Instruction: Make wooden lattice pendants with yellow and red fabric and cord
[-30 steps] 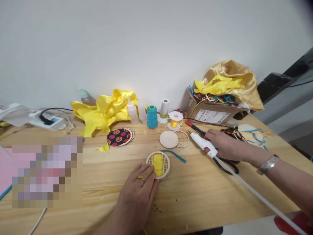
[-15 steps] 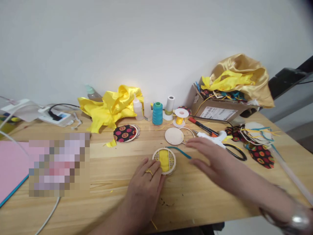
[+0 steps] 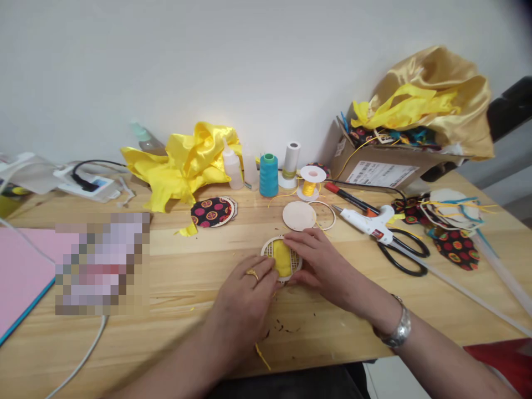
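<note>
A small round wooden lattice frame (image 3: 282, 259) with puffed yellow fabric across its middle lies on the table near the front. My left hand (image 3: 248, 288), with a ring on one finger, grips its lower-left edge. On the opposite side, my right hand (image 3: 322, 263) has its fingers over the upper-right rim and its thumb at the lower right. Both hands are closed around the piece, and part of its lattice is hidden under the fingers. Just behind it lie a plain wooden disc (image 3: 298, 215) and a thin wooden ring (image 3: 326, 215).
To the right are a white glue gun (image 3: 366, 223), black-handled scissors (image 3: 405, 252) and a marker (image 3: 349, 198). Behind stand a teal thread cone (image 3: 269, 176), a yellow thread spool (image 3: 310, 187) and yellow satin (image 3: 187, 163). A cardboard box (image 3: 384, 170) holds fabric scraps.
My right hand has come in from the right and down onto the frame's right side. The teal strip beside the frame is now out of sight. My left hand stays on the frame; the view has shifted.
</note>
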`<state>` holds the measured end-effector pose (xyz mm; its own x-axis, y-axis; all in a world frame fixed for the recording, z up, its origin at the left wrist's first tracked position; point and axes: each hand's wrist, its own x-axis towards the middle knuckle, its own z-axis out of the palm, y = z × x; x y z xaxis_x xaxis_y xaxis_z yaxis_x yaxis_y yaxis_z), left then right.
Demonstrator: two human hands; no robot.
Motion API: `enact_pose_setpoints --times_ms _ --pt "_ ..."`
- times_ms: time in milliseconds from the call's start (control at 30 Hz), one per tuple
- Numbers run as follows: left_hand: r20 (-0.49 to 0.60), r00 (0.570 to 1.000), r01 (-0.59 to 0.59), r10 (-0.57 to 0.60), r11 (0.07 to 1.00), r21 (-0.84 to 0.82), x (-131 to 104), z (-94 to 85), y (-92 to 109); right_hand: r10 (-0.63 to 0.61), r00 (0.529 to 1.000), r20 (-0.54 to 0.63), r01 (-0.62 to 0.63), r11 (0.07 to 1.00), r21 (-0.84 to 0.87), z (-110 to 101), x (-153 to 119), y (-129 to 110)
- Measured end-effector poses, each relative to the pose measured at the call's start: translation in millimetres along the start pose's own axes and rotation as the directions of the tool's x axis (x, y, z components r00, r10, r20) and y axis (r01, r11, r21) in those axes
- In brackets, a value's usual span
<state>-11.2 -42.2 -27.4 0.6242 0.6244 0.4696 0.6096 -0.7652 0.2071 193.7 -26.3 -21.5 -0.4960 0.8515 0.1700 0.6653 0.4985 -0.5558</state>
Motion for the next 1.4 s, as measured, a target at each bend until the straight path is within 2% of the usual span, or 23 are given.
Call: enact_pose_setpoints --times_ms 100,200,300,367,567,833,1033,1233,1400 --pt "0.038 0.989 0.148 -0.146 0.988 -0.048 4 -5.1 -14 -0.001 1.000 -0.007 0.001 1.000 -0.011 1 0 1" --pt "0.216 0.941 0.284 -0.261 0.955 -0.086 10 -6.4 -25 -0.002 1.000 -0.005 0.002 1.000 -0.026 2 0 2" --pt "0.340 0.893 0.356 -0.296 0.926 -0.127 13 -4.0 -31 -0.003 1.000 0.010 0.003 0.999 -0.038 3 0 3" --pt "0.360 0.888 0.354 -0.287 0.926 -0.135 13 -1.8 -32 -0.008 1.000 0.018 0.008 0.999 -0.047 2 0 4" --pt "0.329 0.911 0.286 -0.246 0.955 -0.077 10 2.1 -34 0.009 0.999 0.032 -0.008 0.998 -0.060 1 4 1" --pt "0.358 0.915 0.208 -0.185 0.978 -0.029 12 -3.0 -37 0.057 0.996 0.071 -0.053 0.997 -0.064 -1 8 -4" --pt "0.330 0.928 0.171 -0.174 0.984 0.039 13 -1.7 -34 0.087 0.994 0.073 -0.081 0.993 -0.080 0 8 -5" --pt "0.330 0.928 0.164 -0.175 0.985 0.061 14 -4.1 -30 0.074 0.994 0.080 -0.067 0.994 -0.092 -3 10 -8" --pt "0.363 0.911 0.192 -0.197 0.980 0.050 18 -10.2 -27 0.057 0.995 0.085 -0.046 0.991 -0.129 -6 10 -12"
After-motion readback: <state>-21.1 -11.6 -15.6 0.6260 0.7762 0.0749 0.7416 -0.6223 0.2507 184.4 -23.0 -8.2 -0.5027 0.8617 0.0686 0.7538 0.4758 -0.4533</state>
